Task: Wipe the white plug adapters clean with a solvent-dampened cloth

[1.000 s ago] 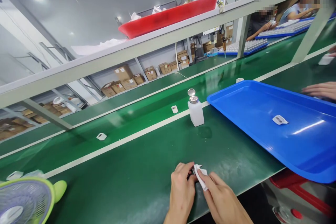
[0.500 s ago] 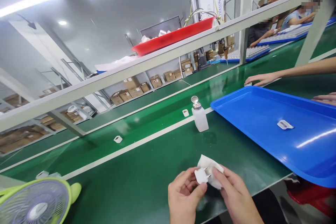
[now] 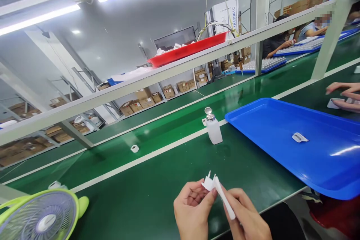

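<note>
Low in the head view, my left hand (image 3: 192, 206) pinches a small white plug piece (image 3: 208, 183) whose two pins point upward. My right hand (image 3: 243, 210) is closed on a folded white cloth (image 3: 225, 198), its upper end right beside the pins. Whether the cloth touches the plug I cannot tell. Both hands are above the near edge of the green table (image 3: 140, 210). Past them stands a white pump bottle (image 3: 214, 131) with a metal top.
To the right lies a blue tray (image 3: 261, 127) with a small white piece (image 3: 299, 137) in it. A co-worker's hands (image 3: 344, 95) are beyond it. One white housing (image 3: 135, 149) sits on the green belt (image 3: 168, 131). A green fan (image 3: 42, 213) stands at lower left.
The plug's pins have turned from pointing right to pointing up. My right hand has turned the cloth edge-on. The co-worker's hand has drawn back from the tray's far edge.
</note>
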`<act>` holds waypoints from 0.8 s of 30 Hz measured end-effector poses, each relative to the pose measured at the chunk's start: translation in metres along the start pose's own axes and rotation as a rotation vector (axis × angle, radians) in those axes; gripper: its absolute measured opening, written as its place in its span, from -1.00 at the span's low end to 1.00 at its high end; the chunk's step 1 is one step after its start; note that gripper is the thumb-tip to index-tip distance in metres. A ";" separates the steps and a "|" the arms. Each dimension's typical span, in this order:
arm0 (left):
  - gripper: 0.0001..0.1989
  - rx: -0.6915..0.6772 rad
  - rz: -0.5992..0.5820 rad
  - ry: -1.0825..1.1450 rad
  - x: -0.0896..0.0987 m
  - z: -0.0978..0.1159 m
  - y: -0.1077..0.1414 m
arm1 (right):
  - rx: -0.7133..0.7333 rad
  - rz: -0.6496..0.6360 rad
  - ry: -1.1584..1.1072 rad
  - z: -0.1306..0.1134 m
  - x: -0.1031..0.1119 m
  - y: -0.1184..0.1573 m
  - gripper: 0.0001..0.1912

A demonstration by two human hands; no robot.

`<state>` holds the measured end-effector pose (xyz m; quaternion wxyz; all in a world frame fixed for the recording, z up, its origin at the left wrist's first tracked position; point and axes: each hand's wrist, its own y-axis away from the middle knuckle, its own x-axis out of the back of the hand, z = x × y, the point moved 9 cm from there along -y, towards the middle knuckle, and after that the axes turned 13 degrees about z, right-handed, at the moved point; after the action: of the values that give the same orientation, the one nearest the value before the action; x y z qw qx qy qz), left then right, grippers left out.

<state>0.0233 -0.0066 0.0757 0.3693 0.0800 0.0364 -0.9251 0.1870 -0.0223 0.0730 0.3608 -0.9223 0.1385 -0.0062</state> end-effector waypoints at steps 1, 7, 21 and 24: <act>-0.64 -0.021 -0.004 -0.021 0.001 0.002 0.000 | 0.061 -0.003 0.055 -0.002 0.006 -0.007 -0.43; -0.78 -0.394 -0.040 -0.205 0.003 0.035 0.013 | 0.313 -0.018 0.258 -0.022 0.021 -0.029 -0.30; -0.60 0.156 -0.108 0.134 -0.014 0.004 0.021 | -0.200 0.286 0.489 0.001 0.044 -0.017 -0.64; -0.61 0.214 -0.155 0.199 -0.024 -0.003 0.029 | -0.292 0.291 0.222 -0.016 0.027 -0.009 -0.65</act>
<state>0.0603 -0.0109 0.0761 0.2807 0.2070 -0.0198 -0.9370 0.2133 -0.0335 0.0885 0.2034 -0.9286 0.3084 -0.0355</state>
